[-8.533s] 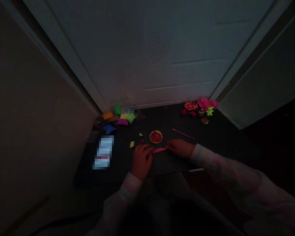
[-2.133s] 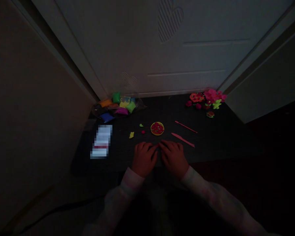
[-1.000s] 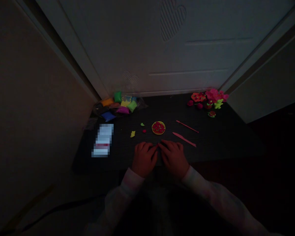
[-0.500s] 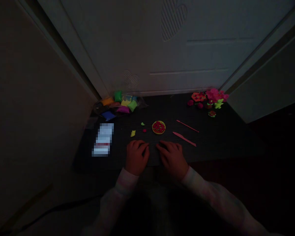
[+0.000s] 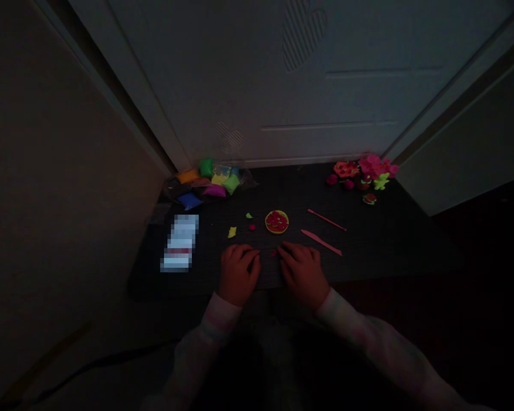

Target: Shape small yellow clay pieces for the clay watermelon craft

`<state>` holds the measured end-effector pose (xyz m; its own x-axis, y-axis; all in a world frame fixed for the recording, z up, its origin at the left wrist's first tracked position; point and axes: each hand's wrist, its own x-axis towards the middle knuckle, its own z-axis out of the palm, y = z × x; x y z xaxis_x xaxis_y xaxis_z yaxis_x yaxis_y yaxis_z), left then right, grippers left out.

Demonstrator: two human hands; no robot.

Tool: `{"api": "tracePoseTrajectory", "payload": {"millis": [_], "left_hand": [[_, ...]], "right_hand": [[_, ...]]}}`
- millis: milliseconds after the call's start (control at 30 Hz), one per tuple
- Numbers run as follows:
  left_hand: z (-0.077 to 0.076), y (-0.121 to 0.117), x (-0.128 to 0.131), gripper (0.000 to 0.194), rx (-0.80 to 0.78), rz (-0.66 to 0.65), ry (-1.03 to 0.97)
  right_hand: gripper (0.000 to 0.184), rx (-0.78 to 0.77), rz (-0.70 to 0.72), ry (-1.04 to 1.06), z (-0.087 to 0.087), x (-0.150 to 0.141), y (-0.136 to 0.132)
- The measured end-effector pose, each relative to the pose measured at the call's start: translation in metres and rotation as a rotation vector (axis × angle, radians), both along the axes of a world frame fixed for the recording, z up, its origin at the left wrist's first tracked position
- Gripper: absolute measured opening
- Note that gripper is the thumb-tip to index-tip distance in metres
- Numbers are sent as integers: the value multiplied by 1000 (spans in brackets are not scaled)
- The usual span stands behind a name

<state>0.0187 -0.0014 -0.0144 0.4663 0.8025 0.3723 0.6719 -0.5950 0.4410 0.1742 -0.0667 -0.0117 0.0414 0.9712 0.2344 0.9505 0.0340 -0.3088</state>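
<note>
Red scrap (image 5: 273,253), right hand (image 5: 304,275) curled beside it

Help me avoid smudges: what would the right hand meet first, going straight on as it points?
Probably the small red piece just ahead of the right hand; whether they touch is unclear. Past that, the red ball looks roughly in line.

Two hands (image 5: 240,275) lower centre, two pink tools (image 5: 321,242), one yellow-rimmed disc (image 5: 276,222), one yellow scrap (image 5: 232,232), one green scrap (image 5: 249,216), two red bits (image 5: 252,227) (one at the right hand (image 5: 305,275)), two striped hearts (image 5: 300,37)
</note>
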Motion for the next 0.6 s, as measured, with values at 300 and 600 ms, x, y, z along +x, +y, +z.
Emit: {"api": "tracePoseTrajectory", "payload": {"millis": [300,600], "left_hand": [[1,0,1,20,-9,-7,5],[3,-1,1,20,-5,-11,-3]], "right_hand": [[32,-3,53,-27,-2,-2,-3],[33,-8,98,-22,-2,-5,-6]]}}
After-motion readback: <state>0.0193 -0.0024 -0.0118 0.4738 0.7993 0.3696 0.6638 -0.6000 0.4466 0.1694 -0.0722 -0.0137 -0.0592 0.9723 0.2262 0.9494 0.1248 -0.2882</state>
